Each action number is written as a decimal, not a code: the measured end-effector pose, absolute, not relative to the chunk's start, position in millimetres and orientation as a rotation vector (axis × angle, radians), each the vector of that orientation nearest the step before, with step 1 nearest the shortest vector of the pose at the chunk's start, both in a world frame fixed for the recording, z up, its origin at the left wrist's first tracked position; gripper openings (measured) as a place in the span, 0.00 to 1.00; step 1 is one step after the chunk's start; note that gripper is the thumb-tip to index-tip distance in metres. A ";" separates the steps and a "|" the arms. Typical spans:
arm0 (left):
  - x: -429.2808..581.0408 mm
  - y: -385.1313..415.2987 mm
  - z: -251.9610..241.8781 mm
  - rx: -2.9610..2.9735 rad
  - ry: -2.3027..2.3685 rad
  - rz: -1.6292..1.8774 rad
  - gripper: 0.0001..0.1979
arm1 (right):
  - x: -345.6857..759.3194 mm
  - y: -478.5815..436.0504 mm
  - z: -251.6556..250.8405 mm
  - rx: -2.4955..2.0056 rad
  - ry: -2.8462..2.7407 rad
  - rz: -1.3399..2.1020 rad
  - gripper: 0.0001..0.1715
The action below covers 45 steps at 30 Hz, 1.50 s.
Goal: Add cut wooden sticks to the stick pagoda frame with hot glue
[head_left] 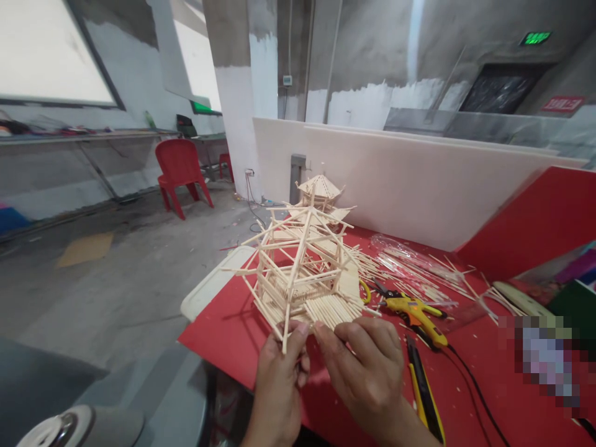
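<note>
A pavilion model (300, 248) made of thin wooden sticks stands on the red tabletop, with an open roof frame and a partly covered floor. My left hand (282, 366) is closed on the near lower corner of this model, its thumb pressed beside a stick that points down toward me. To its right, my right hand (367, 366) is pinched at the model's front edge, close to the left thumb. Whatever lies between its fingertips is too small and hidden to make out. Several sticks laid side by side (333, 308) form a deck just above the right hand.
Right of my hands lie a yellow glue gun (416, 313) with its cord and a utility knife (423, 397). Behind are pliers (388, 290), loose sticks (419, 273) and a plastic bag (400, 248). Another stick pavilion (320, 189) stands farther back, before a white board (372, 180).
</note>
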<state>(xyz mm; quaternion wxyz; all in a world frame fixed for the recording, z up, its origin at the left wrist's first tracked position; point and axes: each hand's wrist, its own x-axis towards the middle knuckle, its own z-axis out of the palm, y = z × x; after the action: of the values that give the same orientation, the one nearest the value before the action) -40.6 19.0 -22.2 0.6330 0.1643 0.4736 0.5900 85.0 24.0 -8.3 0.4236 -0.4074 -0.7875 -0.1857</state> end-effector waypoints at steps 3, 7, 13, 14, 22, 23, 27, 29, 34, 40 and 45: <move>-38.4 21.6 -20.6 0.379 1.076 1.361 0.21 | 85.0 23.6 -9.2 -1.017 -1.961 -0.485 0.10; -33.6 24.9 -16.6 0.388 1.062 1.403 0.19 | 84.8 22.6 -10.2 -1.002 -1.957 -0.493 0.10; -26.8 27.5 -14.0 0.369 1.079 1.441 0.18 | 85.4 22.5 -14.9 -1.012 -1.953 -0.500 0.10; -26.2 27.9 -14.0 0.369 1.082 1.445 0.18 | 85.6 22.6 -16.0 -1.015 -1.954 -0.497 0.10; -24.6 30.2 -13.8 0.366 1.103 1.458 0.15 | 86.0 23.0 -20.2 -1.028 -1.921 -0.433 0.10; -24.6 30.2 -13.4 0.361 1.112 1.451 0.15 | 86.1 23.0 -20.2 -1.023 -1.919 -0.425 0.10; -24.1 30.7 -11.2 0.355 1.126 1.439 0.15 | 86.7 22.7 -19.8 -1.035 -1.917 -0.416 0.10; -23.8 31.2 -10.8 0.351 1.126 1.442 0.15 | 86.9 22.7 -19.1 -1.048 -1.908 -0.418 0.10; -23.6 31.3 -13.0 0.381 1.102 1.453 0.14 | 86.4 22.8 -15.0 -1.004 -1.868 -0.396 0.08; -23.6 32.8 -12.1 0.359 1.110 1.444 0.15 | 89.4 19.9 -18.9 -1.007 -1.853 -0.329 0.09; -23.7 34.9 -10.5 0.372 1.132 1.427 0.15 | 92.1 18.9 -23.6 -1.027 -1.860 -0.289 0.08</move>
<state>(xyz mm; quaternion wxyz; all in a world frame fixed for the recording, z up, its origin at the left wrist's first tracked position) -23.7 34.9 -10.5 0.5981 0.1602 0.4880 0.6151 92.1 18.9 -23.6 0.4783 -0.4205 -0.7618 -0.1185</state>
